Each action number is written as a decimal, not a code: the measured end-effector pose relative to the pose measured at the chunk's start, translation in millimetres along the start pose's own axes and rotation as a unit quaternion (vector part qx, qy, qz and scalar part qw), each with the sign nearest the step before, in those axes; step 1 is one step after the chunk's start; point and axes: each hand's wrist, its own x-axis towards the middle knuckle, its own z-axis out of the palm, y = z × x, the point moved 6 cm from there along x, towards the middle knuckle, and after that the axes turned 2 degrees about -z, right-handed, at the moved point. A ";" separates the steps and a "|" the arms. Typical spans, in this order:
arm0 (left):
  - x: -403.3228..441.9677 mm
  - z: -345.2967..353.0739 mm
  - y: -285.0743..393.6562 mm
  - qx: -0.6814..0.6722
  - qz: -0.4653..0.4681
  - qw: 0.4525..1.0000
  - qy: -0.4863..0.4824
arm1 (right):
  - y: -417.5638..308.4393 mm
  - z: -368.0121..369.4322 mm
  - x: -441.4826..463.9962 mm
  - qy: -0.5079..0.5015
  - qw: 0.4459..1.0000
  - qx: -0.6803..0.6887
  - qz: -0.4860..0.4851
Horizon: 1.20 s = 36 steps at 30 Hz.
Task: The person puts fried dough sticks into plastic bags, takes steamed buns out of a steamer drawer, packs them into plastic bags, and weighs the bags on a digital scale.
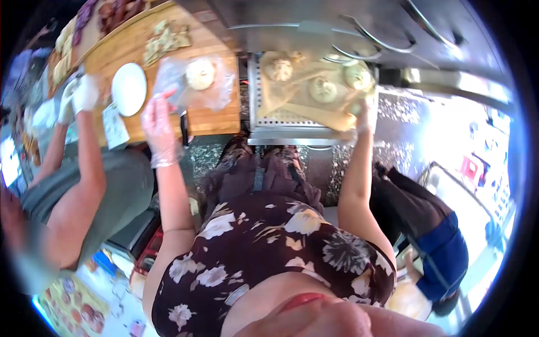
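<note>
My left hand [159, 124], in a clear plastic glove, is raised over the front of the wooden board, fingers stretched out and holding nothing. Beside it lies a clear plastic bag [220, 94] with a round steamed bun [200, 74] on it. A black knife handle [184, 129] sits close to my left wrist. At the right edge of a perforated metal steamer tray [255, 121], my right hand [367, 114], also gloved, grips the tan steamer cloth [323, 115]. Several buns rest on this cloth, among them a middle bun [323, 89] and a right bun [357, 76].
A white oval plate [129, 89], a printed card [115, 126] and a pile of pale pieces [167, 42] are on the wooden board [216, 119]. At left a co-worker's gloved hands [82, 96] are busy. Metal handles [382, 42] hang above the tray. Another person [443, 253] is low at right.
</note>
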 end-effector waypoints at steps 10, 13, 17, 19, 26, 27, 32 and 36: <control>-17.0 -5.8 -1.1 -0.221 0.032 0.975 0.012 | -235.4 409.9 -213.0 -0.446 0.815 -0.331 -0.164; -21.0 -7.3 -7.9 -0.169 0.033 0.985 -0.030 | -147.2 497.7 -169.2 -0.372 0.789 -0.423 -0.246; -10.0 -15.6 -29.0 -0.174 0.015 0.985 0.016 | -245.0 382.2 -214.4 -0.290 0.879 -0.184 -0.330; -6.7 -14.6 -33.2 -0.168 0.021 0.986 0.004 | -228.1 281.6 -178.1 -0.065 0.948 -0.222 -0.218; 3.2 1.7 24.9 -0.045 0.130 0.990 -0.041 | -54.1 138.3 -28.0 -0.017 0.786 -0.602 -0.139; 2.4 -1.4 24.5 -0.054 0.136 0.988 -0.047 | -35.5 124.8 -12.0 0.013 0.783 -0.605 -0.144; -0.2 -12.6 -0.3 -0.158 0.059 0.983 -0.074 | -106.7 105.9 -85.5 0.015 0.970 0.240 -0.034; -0.7 -6.9 -10.4 -0.196 0.010 0.973 -0.120 | -221.9 266.1 -202.7 -0.396 0.892 0.219 -0.003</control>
